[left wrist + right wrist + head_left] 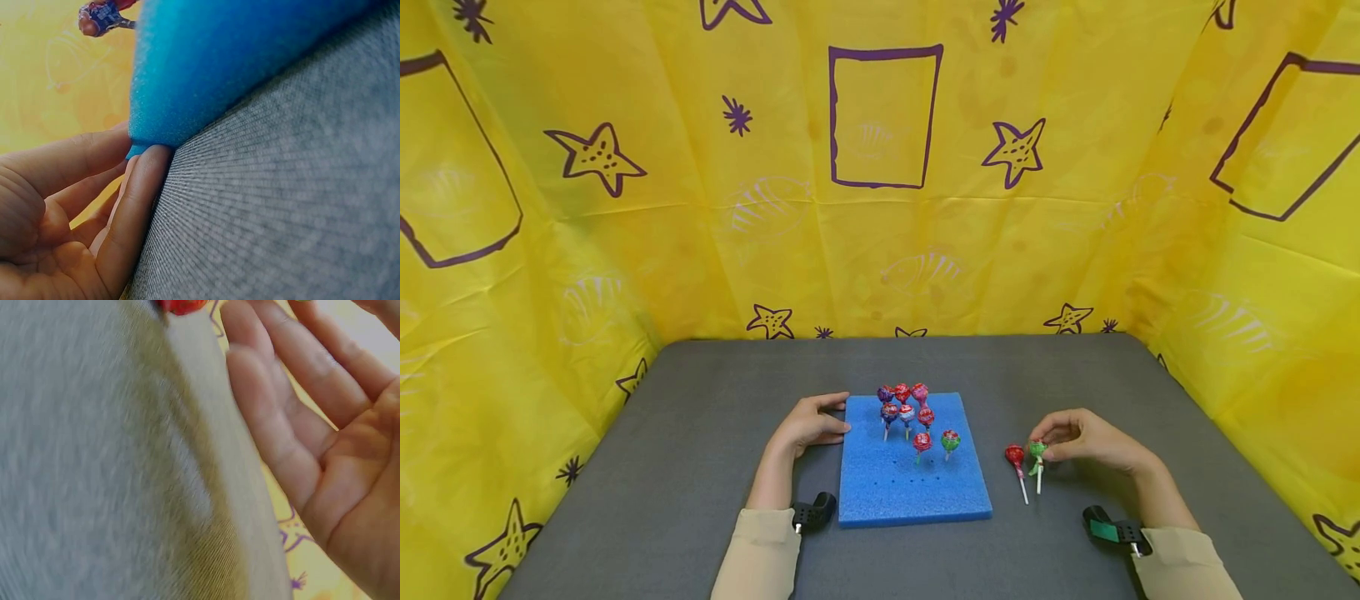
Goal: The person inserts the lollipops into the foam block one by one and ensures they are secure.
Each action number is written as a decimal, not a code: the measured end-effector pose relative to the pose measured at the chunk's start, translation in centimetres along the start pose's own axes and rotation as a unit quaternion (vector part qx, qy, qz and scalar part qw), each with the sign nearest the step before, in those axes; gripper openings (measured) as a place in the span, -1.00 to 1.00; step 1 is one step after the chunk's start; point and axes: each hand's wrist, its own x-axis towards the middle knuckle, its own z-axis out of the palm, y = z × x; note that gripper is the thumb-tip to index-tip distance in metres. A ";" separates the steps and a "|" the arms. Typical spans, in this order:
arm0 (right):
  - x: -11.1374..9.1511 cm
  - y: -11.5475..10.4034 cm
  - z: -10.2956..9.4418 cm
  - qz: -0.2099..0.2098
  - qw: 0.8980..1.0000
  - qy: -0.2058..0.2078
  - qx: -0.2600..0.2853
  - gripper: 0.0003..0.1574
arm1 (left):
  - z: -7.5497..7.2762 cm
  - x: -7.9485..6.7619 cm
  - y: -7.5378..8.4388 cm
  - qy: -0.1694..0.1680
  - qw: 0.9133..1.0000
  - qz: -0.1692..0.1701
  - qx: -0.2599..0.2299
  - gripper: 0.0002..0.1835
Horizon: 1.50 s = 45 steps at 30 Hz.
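Observation:
A blue foam board (pixel 910 500) lies flat on the table, with several wrapped lollipops standing upright in it. My left hand (pixel 808 423) holds the board's left edge near the far corner; in the left wrist view thumb and fingers pinch the foam (pixel 181 69). To the right of the board, my right hand (pixel 1090 437) pinches a green-wrapped lollipop (pixel 1037 450) near its head, its white stick pointing down. Just left of that, a red lollipop (pixel 1015 456) lies on the table. In the right wrist view, the pinching fingertips are cut off at the top.
Across the board's front part runs a row of small holes (pixel 906 481). Nearest the hands, a pink-red lollipop (pixel 922 443) and a green-red lollipop (pixel 951 440) stand in the foam. Grey cloth covers the table (pixel 722 417); yellow patterned curtains (pixel 880 275) enclose the back and sides.

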 end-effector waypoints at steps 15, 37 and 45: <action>2.4 -4.1 2.2 -0.067 0.989 0.118 0.051 -0.69 | 0.0 -0.2 0.0 -0.003 1.000 0.005 -0.006 -0.29; 7.8 -7.7 7.3 -0.196 0.947 0.207 0.151 -0.59 | 0.1 -0.2 -0.2 0.002 1.000 0.001 -0.008 -0.31; 9.2 -8.7 9.6 -0.163 0.956 0.224 0.097 -0.63 | 0.0 -0.1 -0.1 -0.001 1.000 0.002 -0.006 -0.31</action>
